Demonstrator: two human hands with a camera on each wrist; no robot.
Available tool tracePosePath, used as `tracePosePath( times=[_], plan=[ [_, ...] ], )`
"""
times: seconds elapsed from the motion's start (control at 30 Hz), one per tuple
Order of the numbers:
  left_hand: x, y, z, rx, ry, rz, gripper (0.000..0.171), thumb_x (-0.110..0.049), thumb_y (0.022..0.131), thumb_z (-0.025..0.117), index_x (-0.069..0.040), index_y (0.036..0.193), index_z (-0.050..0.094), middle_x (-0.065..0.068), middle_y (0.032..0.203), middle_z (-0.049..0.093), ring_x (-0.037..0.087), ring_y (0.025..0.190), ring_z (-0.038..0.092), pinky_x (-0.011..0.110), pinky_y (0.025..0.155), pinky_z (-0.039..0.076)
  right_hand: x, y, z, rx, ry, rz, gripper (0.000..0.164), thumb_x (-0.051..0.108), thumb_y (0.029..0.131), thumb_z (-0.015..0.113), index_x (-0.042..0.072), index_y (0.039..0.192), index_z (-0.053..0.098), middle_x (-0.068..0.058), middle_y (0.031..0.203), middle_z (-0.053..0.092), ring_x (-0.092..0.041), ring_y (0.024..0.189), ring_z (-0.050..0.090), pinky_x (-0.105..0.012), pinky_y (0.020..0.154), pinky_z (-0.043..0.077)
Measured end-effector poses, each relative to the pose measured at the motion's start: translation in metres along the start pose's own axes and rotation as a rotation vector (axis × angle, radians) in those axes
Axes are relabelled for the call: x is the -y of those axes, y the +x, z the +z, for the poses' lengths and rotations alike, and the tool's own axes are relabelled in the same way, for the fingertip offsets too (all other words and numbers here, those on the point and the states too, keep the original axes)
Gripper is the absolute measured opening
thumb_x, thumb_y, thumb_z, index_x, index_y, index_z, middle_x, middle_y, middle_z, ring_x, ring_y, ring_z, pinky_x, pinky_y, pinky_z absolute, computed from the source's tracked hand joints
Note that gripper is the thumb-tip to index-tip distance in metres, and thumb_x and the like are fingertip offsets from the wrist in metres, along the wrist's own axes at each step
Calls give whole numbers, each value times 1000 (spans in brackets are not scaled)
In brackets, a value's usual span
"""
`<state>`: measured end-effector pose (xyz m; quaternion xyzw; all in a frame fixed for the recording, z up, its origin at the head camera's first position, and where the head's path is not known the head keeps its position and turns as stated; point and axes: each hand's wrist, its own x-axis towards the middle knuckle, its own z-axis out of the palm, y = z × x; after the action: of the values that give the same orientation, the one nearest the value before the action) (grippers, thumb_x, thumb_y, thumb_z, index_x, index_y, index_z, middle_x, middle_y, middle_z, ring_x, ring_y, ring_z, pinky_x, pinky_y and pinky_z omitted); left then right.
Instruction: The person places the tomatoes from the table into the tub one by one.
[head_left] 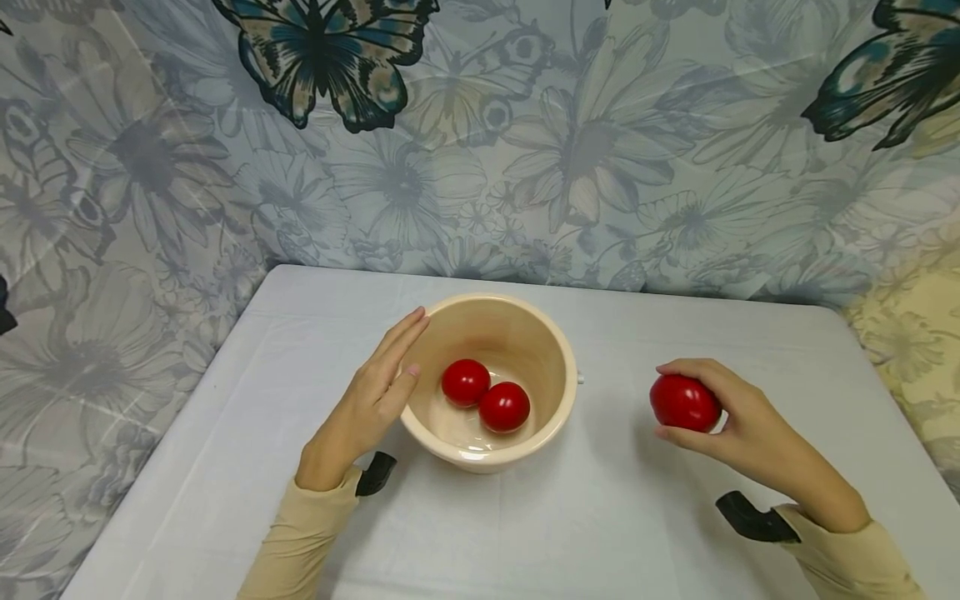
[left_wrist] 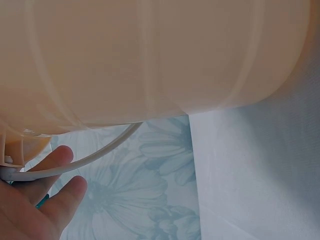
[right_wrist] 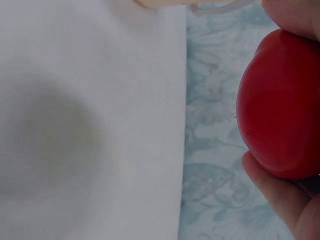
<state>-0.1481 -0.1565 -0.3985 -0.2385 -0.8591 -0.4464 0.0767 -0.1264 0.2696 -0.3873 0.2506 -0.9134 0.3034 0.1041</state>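
Note:
A cream plastic bucket (head_left: pixel 558 417) stands on the table, with two glossy red tomatoes (head_left: pixel 466 382) lying side by side at its bottom. My left hand (head_left: pixel 367 404) rests along the bucket's left rim, fingers straight and thumb over the edge. From the left wrist, the bucket's ribbed outer wall (left_wrist: pixel 150 60) fills the upper view, and the fingers lie by its thin white handle (left_wrist: pixel 100 152). To the right of the bucket, my right hand (head_left: pixel 757 433) grips another red tomato (right_wrist: pixel 282 107) between thumb and fingers, raised over the table.
A white cloth covers the table (head_left: pixel 600 525). Behind it hangs a fabric backdrop (head_left: pixel 480 200) printed with flowers and butterflies, and this continues down the left side. Black wrist straps (head_left: pixel 753 518) show at both sleeves.

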Motion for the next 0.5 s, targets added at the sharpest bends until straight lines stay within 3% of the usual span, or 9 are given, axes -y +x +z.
tracePosePath(
  times=[0.5],
  plan=[
    [1, -1, 0, -2, 5, 3, 55, -13, 102, 43, -16, 156, 32, -2, 164, 26, 17, 152, 25, 44, 125, 23, 18, 17, -1, -9, 30, -88, 77, 6, 58, 95, 15, 127, 61, 0, 121, 62, 9, 110, 49, -2, 83, 47]
  ],
)
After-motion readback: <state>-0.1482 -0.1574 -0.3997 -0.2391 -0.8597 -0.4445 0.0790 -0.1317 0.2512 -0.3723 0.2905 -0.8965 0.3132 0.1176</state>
